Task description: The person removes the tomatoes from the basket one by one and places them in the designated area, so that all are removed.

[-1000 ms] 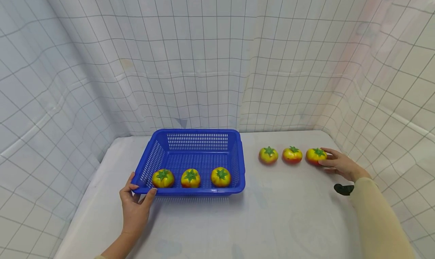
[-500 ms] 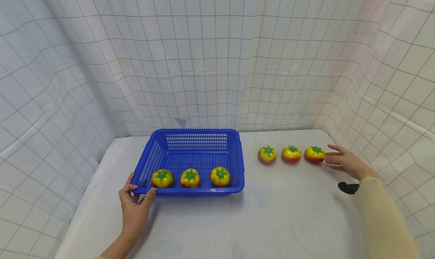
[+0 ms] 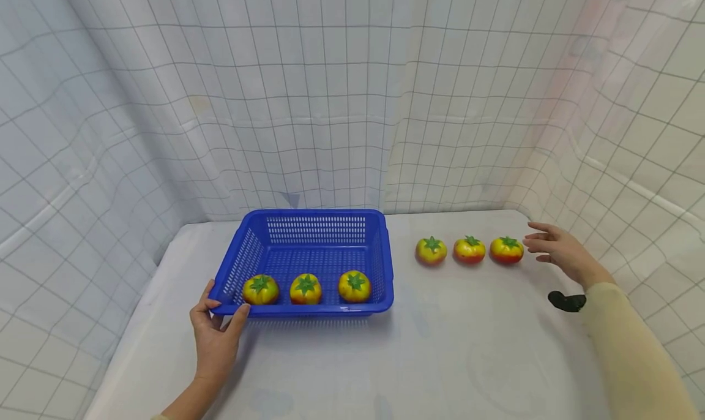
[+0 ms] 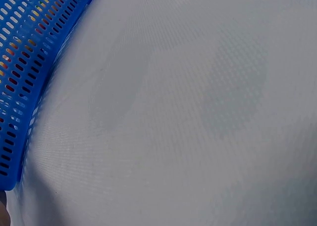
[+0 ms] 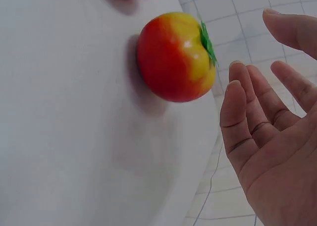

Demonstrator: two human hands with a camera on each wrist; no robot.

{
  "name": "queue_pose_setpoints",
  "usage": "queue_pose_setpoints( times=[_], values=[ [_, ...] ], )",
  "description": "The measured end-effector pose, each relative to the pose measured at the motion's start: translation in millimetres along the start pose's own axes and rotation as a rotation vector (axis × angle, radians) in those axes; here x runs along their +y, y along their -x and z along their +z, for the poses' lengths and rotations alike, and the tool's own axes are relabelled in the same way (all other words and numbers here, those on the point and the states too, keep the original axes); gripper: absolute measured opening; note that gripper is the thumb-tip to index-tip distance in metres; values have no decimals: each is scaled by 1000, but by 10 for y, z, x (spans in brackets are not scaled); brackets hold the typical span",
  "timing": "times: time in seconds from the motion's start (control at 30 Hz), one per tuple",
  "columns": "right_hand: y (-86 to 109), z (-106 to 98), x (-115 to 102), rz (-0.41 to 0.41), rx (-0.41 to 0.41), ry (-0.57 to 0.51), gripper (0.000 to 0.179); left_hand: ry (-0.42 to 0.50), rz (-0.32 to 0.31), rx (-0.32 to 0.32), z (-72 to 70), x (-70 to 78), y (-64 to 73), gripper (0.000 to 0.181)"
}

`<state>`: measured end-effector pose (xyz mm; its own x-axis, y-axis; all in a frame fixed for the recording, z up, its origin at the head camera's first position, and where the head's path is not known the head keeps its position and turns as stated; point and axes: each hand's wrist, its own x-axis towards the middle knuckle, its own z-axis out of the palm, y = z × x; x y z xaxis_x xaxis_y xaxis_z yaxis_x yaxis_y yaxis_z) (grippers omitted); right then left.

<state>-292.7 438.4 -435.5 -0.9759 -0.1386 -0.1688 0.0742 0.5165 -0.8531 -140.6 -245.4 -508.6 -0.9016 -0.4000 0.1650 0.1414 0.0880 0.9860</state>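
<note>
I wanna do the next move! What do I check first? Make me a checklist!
1. Left hand holding the basket: ok, it grips the near left corner.
2. Fruits inside: ok, three sit along the basket's near side.
3. Fruits on the table: ok, three in a row, right of the basket.
4. Right hand free: ok, it holds nothing.
5. Right hand touching the rightmost fruit: not ok if you want to grab it; there's a gap.
6. Grip on the basket tight: cannot tell.
</note>
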Motion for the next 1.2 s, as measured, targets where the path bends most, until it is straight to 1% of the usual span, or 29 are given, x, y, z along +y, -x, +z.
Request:
queue_pose_setpoints(
  times=[0.17, 0.33, 0.5, 0.63, 0.73, 1.0, 1.2],
  values=[
    [-23, 96, -190, -37, -6, 21, 80, 22, 20, 9, 4, -2, -1, 43],
    [-31, 219, -416, -70, -26, 31, 80, -11, 12, 8, 6, 0, 9, 45],
    [-82, 363, -644, -142, -51, 43, 74, -42, -4, 1, -2, 20, 16, 47],
    [-151, 492, -818, -210, -76, 30, 68, -41, -5, -3, -3, 19, 11, 48],
    [-188, 587, -943, -245, -101, 17, 67, -37, -3, -3, -2, 15, 8, 48],
    [-235, 850, -1191, -252, -185, 12, 66, -23, -2, -5, 0, 6, 2, 48],
    [-270, 1111, -1407, -269, -274, 19, 64, -19, -6, -4, -6, 13, 0, 49]
  ],
)
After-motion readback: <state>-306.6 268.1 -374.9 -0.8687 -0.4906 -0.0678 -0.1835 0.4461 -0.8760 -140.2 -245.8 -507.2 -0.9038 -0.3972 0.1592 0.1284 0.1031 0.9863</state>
